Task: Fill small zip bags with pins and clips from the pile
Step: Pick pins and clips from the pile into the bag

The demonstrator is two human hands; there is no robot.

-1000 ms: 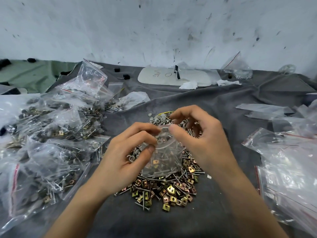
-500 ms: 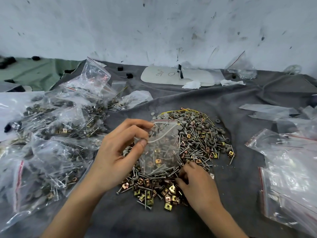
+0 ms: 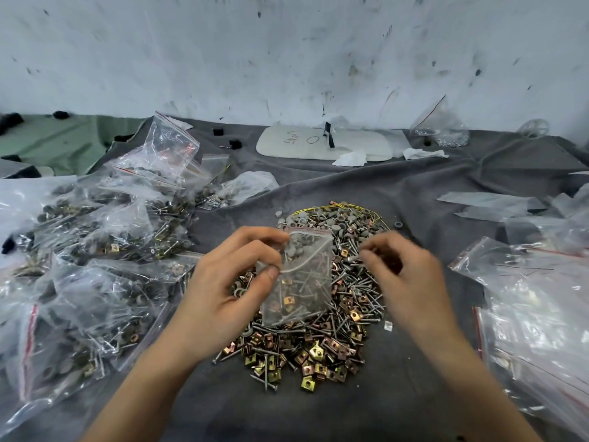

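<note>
The small zip bag [image 3: 299, 275] hangs upright over the pile, so we start at the left and work across. The filled bags [image 3: 95, 250] lie heaped at the left side of the grey cloth [image 3: 318, 403]. Next is our left hand [image 3: 229, 282]; its thumb and forefingers pinch the bag's upper left edge by the red zip strip. That puts the mouth on top and the bag's long axis running up and down. A few pins and brass clips sit in its bottom.

Beneath it, and spreading to the right, is the pile [image 3: 318, 339] of pins, clips and grey caps. Just right of the bag, near mouth height but apart from it, is our right hand [image 3: 404, 269]. Its fingers are curled and the tips drawn together on what looks like a pin [image 3: 353, 259], though blur leaves us unsure.

The mouth lies to the left of those fingertips, so we judge the right hand must travel left and down into the opening. Half a second ago that hand was low at the pile's near edge, fingers among the clips; now it is up at the mouth's level. The left hand and the bag have barely shifted.
</note>
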